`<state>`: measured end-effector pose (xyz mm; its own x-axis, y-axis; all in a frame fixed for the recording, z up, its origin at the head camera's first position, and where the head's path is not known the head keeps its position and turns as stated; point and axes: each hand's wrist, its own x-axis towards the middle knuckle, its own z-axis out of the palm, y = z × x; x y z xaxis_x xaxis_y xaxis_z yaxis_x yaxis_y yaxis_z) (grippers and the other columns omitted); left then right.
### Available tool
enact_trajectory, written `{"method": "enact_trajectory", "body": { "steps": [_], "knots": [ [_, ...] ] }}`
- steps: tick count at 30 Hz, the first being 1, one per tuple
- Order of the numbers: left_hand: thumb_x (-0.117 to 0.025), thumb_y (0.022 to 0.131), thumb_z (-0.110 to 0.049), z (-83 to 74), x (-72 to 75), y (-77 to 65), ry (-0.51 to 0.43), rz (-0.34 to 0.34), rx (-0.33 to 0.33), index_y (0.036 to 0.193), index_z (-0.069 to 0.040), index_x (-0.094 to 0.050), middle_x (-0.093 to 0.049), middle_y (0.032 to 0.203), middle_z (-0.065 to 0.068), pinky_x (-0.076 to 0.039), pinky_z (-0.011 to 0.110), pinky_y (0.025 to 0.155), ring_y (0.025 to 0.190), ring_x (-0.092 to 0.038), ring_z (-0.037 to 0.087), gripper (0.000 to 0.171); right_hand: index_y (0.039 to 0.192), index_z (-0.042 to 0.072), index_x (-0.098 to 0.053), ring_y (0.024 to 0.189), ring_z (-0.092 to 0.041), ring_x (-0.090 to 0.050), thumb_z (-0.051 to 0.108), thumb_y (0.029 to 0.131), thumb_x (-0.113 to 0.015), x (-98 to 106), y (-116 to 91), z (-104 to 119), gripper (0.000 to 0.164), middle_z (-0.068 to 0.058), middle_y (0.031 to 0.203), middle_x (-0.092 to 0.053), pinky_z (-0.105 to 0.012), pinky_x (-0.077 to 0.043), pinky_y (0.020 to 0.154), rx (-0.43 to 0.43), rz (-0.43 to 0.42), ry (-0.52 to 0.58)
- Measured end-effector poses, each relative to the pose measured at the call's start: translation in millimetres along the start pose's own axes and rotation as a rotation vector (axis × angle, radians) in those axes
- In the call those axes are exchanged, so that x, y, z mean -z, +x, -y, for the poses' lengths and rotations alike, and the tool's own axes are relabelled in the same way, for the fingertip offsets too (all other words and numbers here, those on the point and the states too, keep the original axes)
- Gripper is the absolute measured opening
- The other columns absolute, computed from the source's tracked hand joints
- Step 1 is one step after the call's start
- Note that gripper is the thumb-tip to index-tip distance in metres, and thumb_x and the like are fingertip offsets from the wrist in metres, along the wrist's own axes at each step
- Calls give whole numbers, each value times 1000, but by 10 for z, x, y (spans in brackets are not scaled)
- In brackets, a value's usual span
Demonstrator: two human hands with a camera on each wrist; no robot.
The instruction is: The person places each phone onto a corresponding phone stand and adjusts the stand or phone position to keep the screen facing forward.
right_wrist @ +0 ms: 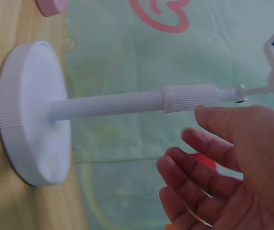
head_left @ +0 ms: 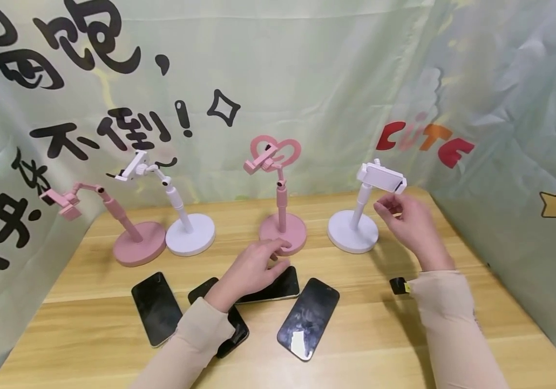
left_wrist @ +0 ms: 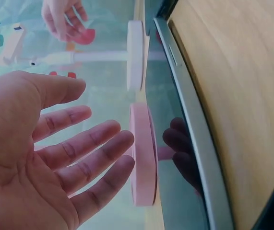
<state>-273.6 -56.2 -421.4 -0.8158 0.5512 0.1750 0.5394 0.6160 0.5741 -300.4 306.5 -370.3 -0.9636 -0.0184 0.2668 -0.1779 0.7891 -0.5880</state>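
My right hand (head_left: 411, 221) is raised beside the white phone stand (head_left: 353, 232), just below its holder (head_left: 381, 177). In the right wrist view its fingers (right_wrist: 172, 170) are loosely bent with nothing between them, and the thumb is close to the ribbed collar (right_wrist: 192, 98). My left hand (head_left: 253, 267) hovers over a dark phone (head_left: 278, 286) lying sideways, partly covering it. Its spread, relaxed fingers (left_wrist: 98, 148) hold nothing and reach toward the round base of a pink phone stand (head_left: 282, 202); in the left wrist view the fingertips overlap that base (left_wrist: 144, 158).
Farther left stand another pink stand (head_left: 139, 244) and another white stand (head_left: 190, 236). More dark phones lie in front: one at left (head_left: 156, 308), one partly under the left sleeve (head_left: 234, 329), one at centre (head_left: 309, 319). A printed cloth (head_left: 336, 81) hangs behind the wooden table (head_left: 365, 346).
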Motion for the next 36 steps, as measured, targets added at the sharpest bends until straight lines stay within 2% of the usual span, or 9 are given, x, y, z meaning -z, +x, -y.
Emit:
{"method": "enact_trajectory", "body": {
  "steps": [2, 5, 9, 12, 17, 25, 28, 32, 36],
  "knots": [
    [-73, 104, -22, -8, -10, -19, -7, 1, -11, 135, -9, -69, -77, 128, 12, -64, 46, 95, 108, -77, 29, 34, 125, 2, -68, 108, -45, -73, 33, 109, -64, -36, 18, -2, 36, -24, 121, -73, -59, -58, 95, -28, 0, 4],
    [-72, 104, -22, -20, -10, -31, -7, 3, -29, 135, -8, -70, -76, 130, 12, -63, 47, 96, 111, -76, 30, 34, 143, 1, -61, 117, -51, -71, 33, 108, -65, -92, 50, 20, 47, -29, 137, -67, -63, -59, 99, -43, 18, 38],
    [-72, 104, -24, -46, -1, -23, 6, 9, -44, 134, -7, -70, -76, 130, 11, -63, 46, 97, 112, -75, 28, 34, 158, 0, -46, 125, -56, -66, 23, 108, -66, -186, 75, 25, 59, -35, 148, -59, -66, -55, 106, -13, 51, 111],
    [-72, 104, -24, -54, -2, -25, 10, 14, -50, 134, -7, -70, -76, 129, 12, -63, 46, 96, 112, -75, 27, 34, 156, 0, -47, 123, -56, -68, 16, 107, -67, -279, 84, 11, 55, -35, 144, -62, -65, -55, 106, 32, 51, 141],
    [-72, 104, -22, -44, 3, -47, 9, 17, -44, 134, -8, -70, -76, 129, 11, -63, 46, 96, 110, -75, 27, 33, 147, -2, -49, 117, -55, -71, 11, 107, -66, -401, 98, 22, 45, -35, 135, -67, -65, -56, 104, 90, 8, 128],
    [-73, 104, -22, -19, -16, -62, 6, 16, -34, 134, -8, -70, -76, 128, 12, -63, 46, 96, 112, -75, 28, 34, 141, -4, -52, 123, -52, -69, 15, 108, -65, -454, 90, 58, 40, -33, 137, -67, -64, -53, 109, 21, -9, 146],
    [-73, 104, -22, -16, -32, -52, 11, 27, -29, 135, -8, -70, -76, 128, 11, -63, 46, 96, 112, -75, 28, 34, 138, -4, -55, 122, -49, -69, 14, 107, -67, -466, 91, 61, 38, -31, 132, -70, -63, -54, 109, 20, 2, 173],
    [-72, 105, -22, -22, -36, -14, 16, 33, -36, 136, -9, -69, -76, 131, 10, -63, 44, 96, 110, -76, 27, 34, 131, -7, -57, 117, -48, -70, 9, 105, -69, -452, 90, 77, 32, -30, 125, -72, -64, -55, 106, 76, 23, 178],
    [-71, 105, -22, -25, -29, 9, 11, 44, -29, 137, -9, -68, -75, 133, 8, -64, 42, 96, 109, -78, 27, 35, 129, -5, -59, 120, -48, -69, 10, 105, -68, -418, 73, 111, 29, -29, 124, -72, -66, -53, 108, 83, 94, 165]
  ]
}}
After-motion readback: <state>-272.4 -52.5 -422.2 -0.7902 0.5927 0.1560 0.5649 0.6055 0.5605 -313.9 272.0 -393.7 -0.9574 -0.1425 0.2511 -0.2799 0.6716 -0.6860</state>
